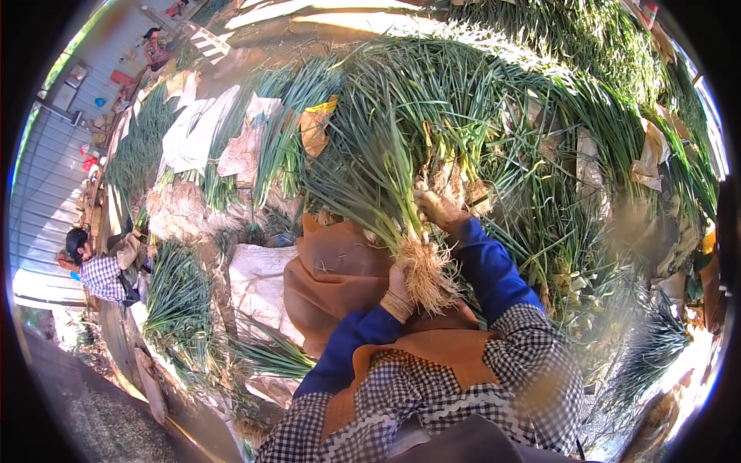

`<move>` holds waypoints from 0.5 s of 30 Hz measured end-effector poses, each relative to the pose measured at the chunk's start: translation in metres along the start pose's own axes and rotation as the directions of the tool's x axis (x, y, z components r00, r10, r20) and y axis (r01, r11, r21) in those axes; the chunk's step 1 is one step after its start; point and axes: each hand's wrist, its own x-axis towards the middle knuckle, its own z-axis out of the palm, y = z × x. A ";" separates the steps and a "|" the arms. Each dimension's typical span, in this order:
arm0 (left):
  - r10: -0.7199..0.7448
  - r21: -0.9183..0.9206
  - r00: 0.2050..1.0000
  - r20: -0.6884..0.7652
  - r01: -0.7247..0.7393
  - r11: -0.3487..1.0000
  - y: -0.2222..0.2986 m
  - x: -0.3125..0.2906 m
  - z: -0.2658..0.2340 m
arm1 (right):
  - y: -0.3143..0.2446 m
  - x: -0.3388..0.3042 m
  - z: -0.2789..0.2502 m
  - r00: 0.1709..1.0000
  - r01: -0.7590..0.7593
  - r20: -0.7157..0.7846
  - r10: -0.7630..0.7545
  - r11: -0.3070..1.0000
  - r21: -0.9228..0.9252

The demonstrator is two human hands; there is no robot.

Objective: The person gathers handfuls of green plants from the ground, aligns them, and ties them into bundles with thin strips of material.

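Note:
A bunch of green onions [397, 174] lies over my lap, its leaves toward the far side and its pale, stringy roots [426, 272] toward me. My left hand [398, 287], in a light glove, is closed around the bunch just beside the roots; the bunch hides part of its fingers. My right hand [437, 208], gloved as well, has its fingers curled against the right side of the white stalks. Brown apron cloth [340, 251] covers my lap under the bunch. Beyond my right hand, more onions with roots [449, 181] lie in a heap.
Heaped green onions [494, 85] stretch across the far side and right. White sacks [197, 131] and a brown-yellow bag [315, 127] lie among them. A pale sheet [258, 278] is left of my lap. A co-worker [104, 270] sits at far left beside another onion pile [179, 289].

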 end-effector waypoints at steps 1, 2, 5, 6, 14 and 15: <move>0.033 0.008 0.999 -0.017 -0.033 0.999 0.006 -0.009 0.012 | -0.009 0.011 0.027 0.992 -0.116 -0.036 0.117 0.993 0.034; 0.059 0.011 0.998 -0.025 -0.059 0.998 0.009 -0.012 0.008 | -0.010 0.013 0.041 0.990 -0.122 -0.054 0.131 0.983 0.138; 0.080 0.009 0.995 -0.067 -0.079 0.997 0.003 -0.003 0.002 | 0.010 0.024 0.035 0.818 0.356 -0.106 -0.565 0.643 -0.678; 0.073 0.006 0.995 -0.070 -0.073 0.997 0.002 -0.003 0.002 | -0.004 0.019 0.044 0.902 0.245 -0.337 -0.269 0.963 -0.112; 0.055 -0.230 0.995 0.079 -0.036 0.973 0.018 -0.007 0.000 | -0.023 -0.119 0.059 0.963 0.214 -0.224 -0.152 0.935 0.284; 0.074 -0.199 0.996 0.046 -0.064 0.978 0.020 -0.011 0.014 | -0.038 -0.153 0.055 0.958 0.242 -0.220 -0.181 0.926 0.290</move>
